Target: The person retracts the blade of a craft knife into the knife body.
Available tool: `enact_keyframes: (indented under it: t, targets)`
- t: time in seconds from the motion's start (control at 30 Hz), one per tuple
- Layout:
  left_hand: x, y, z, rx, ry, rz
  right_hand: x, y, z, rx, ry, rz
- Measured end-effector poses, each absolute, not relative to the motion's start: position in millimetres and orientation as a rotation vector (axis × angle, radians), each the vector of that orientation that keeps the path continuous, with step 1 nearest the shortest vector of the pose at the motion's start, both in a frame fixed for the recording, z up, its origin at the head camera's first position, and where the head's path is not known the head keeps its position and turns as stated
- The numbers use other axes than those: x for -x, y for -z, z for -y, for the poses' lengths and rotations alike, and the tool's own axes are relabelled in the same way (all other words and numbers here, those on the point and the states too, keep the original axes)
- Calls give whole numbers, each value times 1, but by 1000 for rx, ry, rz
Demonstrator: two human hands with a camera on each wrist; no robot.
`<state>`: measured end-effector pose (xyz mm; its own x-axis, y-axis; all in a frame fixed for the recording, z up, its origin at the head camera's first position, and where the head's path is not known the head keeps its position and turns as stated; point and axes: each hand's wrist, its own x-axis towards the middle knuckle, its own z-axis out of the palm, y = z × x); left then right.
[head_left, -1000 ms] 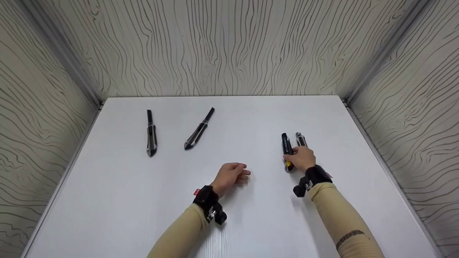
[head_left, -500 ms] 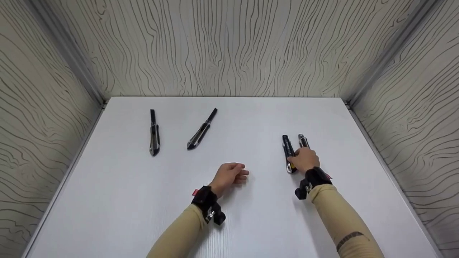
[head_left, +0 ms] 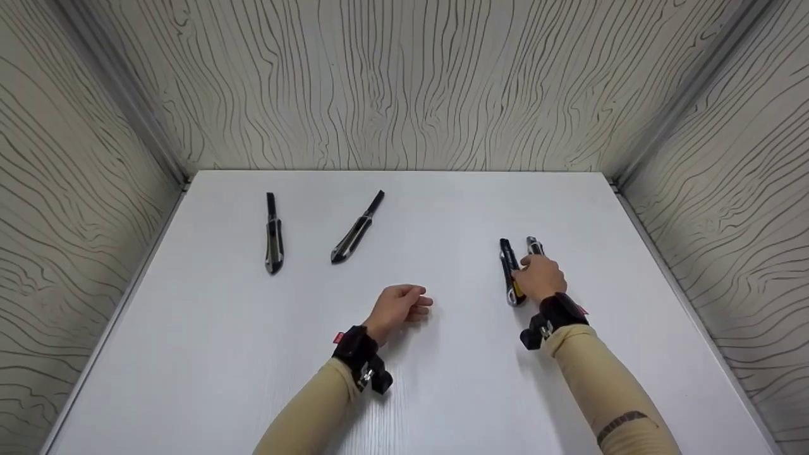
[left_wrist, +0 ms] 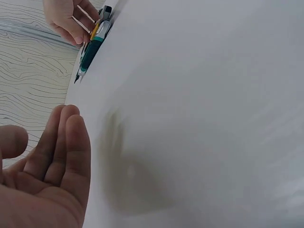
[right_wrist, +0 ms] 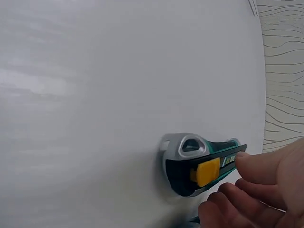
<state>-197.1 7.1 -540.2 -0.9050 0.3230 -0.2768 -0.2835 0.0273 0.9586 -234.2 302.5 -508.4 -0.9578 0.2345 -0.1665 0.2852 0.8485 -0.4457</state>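
In the head view my right hand [head_left: 540, 278] is at a utility knife [head_left: 513, 298] lying on the table. Along the knife's top lies a slim black case [right_wrist: 183, 173] with a yellow tab [right_wrist: 208, 172]. My thumb [right_wrist: 259, 166] touches the far end of that case, while the loosely bent fingers stay apart from it. A second silver knife [head_left: 534, 245] lies just to the right, partly hidden under this hand. My left hand [head_left: 398, 309] hovers near the table's middle, fingers relaxed, nothing held; the left wrist view shows its fingers [left_wrist: 76, 147] casting a shadow on the tabletop.
Two more utility knives, one upright in view [head_left: 274, 243] and one slanted [head_left: 354, 237], lie at the back left, each with a black strip at its far end. Wood-patterned walls [head_left: 392, 82] enclose the white table [head_left: 221, 354] at the back and both sides.
The right hand has drawn slightly right, its thumb shifting from over the black case to its side. The left hand has moved a little left. The camera view has shifted slightly.
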Motion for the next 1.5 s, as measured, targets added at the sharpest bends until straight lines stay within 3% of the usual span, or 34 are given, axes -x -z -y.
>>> enact_keyframes:
  t: [0.6, 1.5]
  targets:
    - [223, 524, 64, 76, -1747, -2223, 246, 505, -227, -53, 987, -2797]
    - [264, 509, 133, 175, -999, -2946, 256, 502, -135, 159, 943, -2711]
